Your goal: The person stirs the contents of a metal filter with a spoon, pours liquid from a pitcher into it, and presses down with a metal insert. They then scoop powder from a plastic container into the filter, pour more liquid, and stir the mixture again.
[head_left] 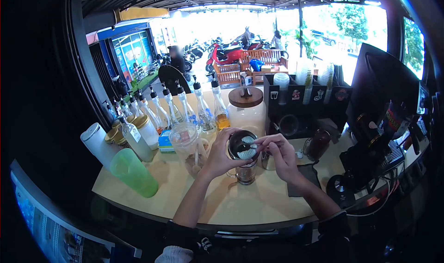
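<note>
My left hand [219,154] is wrapped round the side of a dark round cup [235,144], which is tilted so that its mouth faces me. Inside the cup shows a pale, speckled or perforated patch [246,147]. The fingers of my right hand [281,157] are pinched together at the cup's right rim, over the pale patch; whatever small thing they hold is too small to make out. Directly below the cup, a clear glass mug [245,175] stands on the counter, its top partly hidden.
On the pale counter [185,204], a green tumbler [134,173], a clear pitcher [186,145] and several syrup bottles [206,108] stand to the left. Behind my hands is a white wooden-lidded jar [247,112]. At right are a dark cloth [303,182], a black cup holder [305,103] and dark machines [370,156].
</note>
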Tool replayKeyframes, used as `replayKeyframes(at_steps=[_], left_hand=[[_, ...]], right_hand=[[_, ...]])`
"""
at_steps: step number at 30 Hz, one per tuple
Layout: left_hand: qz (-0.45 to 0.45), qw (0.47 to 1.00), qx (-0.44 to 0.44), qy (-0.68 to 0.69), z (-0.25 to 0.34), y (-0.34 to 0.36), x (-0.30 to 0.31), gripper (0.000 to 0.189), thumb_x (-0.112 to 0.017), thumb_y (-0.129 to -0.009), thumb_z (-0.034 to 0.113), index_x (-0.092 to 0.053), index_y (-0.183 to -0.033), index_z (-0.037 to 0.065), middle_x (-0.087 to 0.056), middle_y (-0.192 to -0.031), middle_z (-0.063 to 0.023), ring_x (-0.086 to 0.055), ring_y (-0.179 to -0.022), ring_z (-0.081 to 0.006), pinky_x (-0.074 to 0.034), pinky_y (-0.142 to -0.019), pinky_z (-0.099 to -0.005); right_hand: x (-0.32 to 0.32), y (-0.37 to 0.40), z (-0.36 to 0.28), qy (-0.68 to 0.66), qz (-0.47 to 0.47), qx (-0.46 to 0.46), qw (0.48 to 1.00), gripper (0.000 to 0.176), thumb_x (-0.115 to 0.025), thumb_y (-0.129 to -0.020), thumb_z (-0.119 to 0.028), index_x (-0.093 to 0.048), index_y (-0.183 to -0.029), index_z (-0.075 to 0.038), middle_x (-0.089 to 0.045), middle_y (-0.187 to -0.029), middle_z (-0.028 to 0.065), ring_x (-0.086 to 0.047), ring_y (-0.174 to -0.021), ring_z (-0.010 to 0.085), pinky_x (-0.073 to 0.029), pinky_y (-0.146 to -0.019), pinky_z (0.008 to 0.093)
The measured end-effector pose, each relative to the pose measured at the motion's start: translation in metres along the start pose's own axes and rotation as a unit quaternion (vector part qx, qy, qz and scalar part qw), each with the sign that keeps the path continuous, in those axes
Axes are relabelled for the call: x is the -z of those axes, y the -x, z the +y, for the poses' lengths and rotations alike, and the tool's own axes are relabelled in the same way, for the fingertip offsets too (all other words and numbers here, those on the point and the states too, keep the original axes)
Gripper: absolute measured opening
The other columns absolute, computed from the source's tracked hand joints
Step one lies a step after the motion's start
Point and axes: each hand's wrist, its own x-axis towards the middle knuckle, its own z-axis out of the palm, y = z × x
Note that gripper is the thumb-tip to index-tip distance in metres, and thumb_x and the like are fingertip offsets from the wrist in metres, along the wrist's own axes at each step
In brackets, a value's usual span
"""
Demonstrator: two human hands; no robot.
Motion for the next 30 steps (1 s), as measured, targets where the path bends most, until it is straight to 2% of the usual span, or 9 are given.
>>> replayKeyframes(at_steps=[2, 5, 8, 11, 15, 20, 22, 26, 30], left_hand=[[0.001, 1.000, 0.000, -0.002, 0.000, 0.000, 0.001, 0.081, -0.088, -0.056, 0.023, -0.048, -0.124, 0.007, -0.052, -0.120, -0.0092, -0.053, -0.115, -0.0238, -0.042, -0.100, -0.0353], [-0.004, 1.000, -0.001, 0.003, 0.002, 0.000, 0.002, 0.079, -0.086, -0.057, 0.022, -0.047, -0.124, 0.007, -0.050, -0.119, -0.0097, -0.052, -0.115, -0.0250, -0.042, -0.100, -0.0358], [-0.009, 1.000, -0.009, -0.002, 0.001, -0.001, 0.004, 0.079, -0.086, -0.058, 0.021, -0.046, -0.125, 0.007, -0.049, -0.120, -0.0098, -0.052, -0.116, -0.0251, -0.042, -0.100, -0.0354], [-0.014, 1.000, -0.012, 0.000, 0.002, -0.002, 0.004, 0.080, -0.086, -0.057, 0.019, -0.046, -0.125, 0.008, -0.047, -0.122, -0.0103, -0.051, -0.117, -0.0253, -0.042, -0.101, -0.0351], [-0.032, 0.998, -0.043, 0.013, 0.001, -0.004, 0.006, 0.081, -0.086, -0.057, 0.017, -0.046, -0.126, 0.008, -0.045, -0.124, -0.0107, -0.048, -0.119, -0.0265, -0.041, -0.102, -0.0360], [-0.032, 0.998, -0.048, 0.004, -0.001, -0.003, 0.003, 0.082, -0.085, -0.056, 0.015, -0.045, -0.127, 0.009, -0.044, -0.125, -0.0111, -0.046, -0.122, -0.0284, -0.041, -0.103, -0.0372], [-0.032, 0.998, -0.046, -0.001, -0.002, -0.004, 0.004, 0.082, -0.085, -0.056, 0.015, -0.045, -0.127, 0.009, -0.044, -0.126, -0.0113, -0.045, -0.123, -0.0289, -0.040, -0.104, -0.0376], [-0.044, 0.998, -0.043, -0.006, 0.002, -0.005, 0.007, 0.082, -0.085, -0.056, 0.015, -0.046, -0.127, 0.009, -0.043, -0.128, -0.0107, -0.043, -0.126, -0.0287, -0.038, -0.106, -0.0379], [-0.059, 0.997, -0.046, -0.020, 0.000, -0.006, 0.008, 0.080, -0.085, -0.057, 0.016, -0.047, -0.127, 0.010, -0.043, -0.131, -0.0099, -0.042, -0.128, -0.0278, -0.037, -0.108, -0.0383]], right_hand=[[0.000, -0.001, 0.000, 0.009, -0.032, 0.006, 0.999, 0.019, -0.038, -0.100, -0.009, -0.050, -0.105, 0.005, -0.061, -0.108, 0.0143, -0.059, -0.093, 0.0122, -0.048, -0.086, 0.0270], [0.001, -0.004, 0.002, 0.011, 0.026, 0.003, 1.000, 0.018, -0.038, -0.100, -0.009, -0.049, -0.105, 0.004, -0.061, -0.109, 0.0158, -0.060, -0.092, 0.0130, -0.048, -0.085, 0.0273], [0.000, 0.000, -0.004, 0.008, -0.026, 0.001, 1.000, 0.017, -0.038, -0.100, -0.008, -0.049, -0.104, 0.004, -0.061, -0.109, 0.0166, -0.060, -0.091, 0.0136, -0.048, -0.085, 0.0277], [0.000, -0.005, -0.004, 0.018, 0.010, 0.010, 1.000, 0.017, -0.037, -0.100, -0.008, -0.049, -0.103, 0.003, -0.061, -0.110, 0.0173, -0.060, -0.091, 0.0133, -0.049, -0.085, 0.0282], [0.005, -0.003, -0.002, -0.005, -0.028, -0.013, 1.000, 0.017, -0.037, -0.101, -0.008, -0.048, -0.105, 0.003, -0.061, -0.111, 0.0180, -0.060, -0.094, 0.0139, -0.050, -0.085, 0.0292], [0.005, -0.007, -0.003, -0.002, 0.001, -0.004, 1.000, 0.018, -0.037, -0.101, -0.010, -0.048, -0.106, 0.003, -0.061, -0.112, 0.0179, -0.061, -0.092, 0.0140, -0.050, -0.083, 0.0278], [0.008, -0.005, -0.003, -0.008, -0.053, -0.042, 0.998, 0.019, -0.037, -0.102, -0.012, -0.049, -0.106, 0.003, -0.062, -0.110, 0.0175, -0.061, -0.092, 0.0139, -0.050, -0.082, 0.0279], [0.011, -0.009, -0.002, -0.006, -0.021, -0.043, 0.999, 0.020, -0.037, -0.102, -0.012, -0.049, -0.106, 0.003, -0.063, -0.108, 0.0165, -0.061, -0.091, 0.0136, -0.050, -0.082, 0.0282], [0.017, -0.017, -0.007, -0.004, -0.060, -0.061, 0.996, 0.019, -0.037, -0.101, -0.012, -0.050, -0.104, 0.003, -0.064, -0.105, 0.0152, -0.060, -0.088, 0.0124, -0.051, -0.079, 0.0270]])
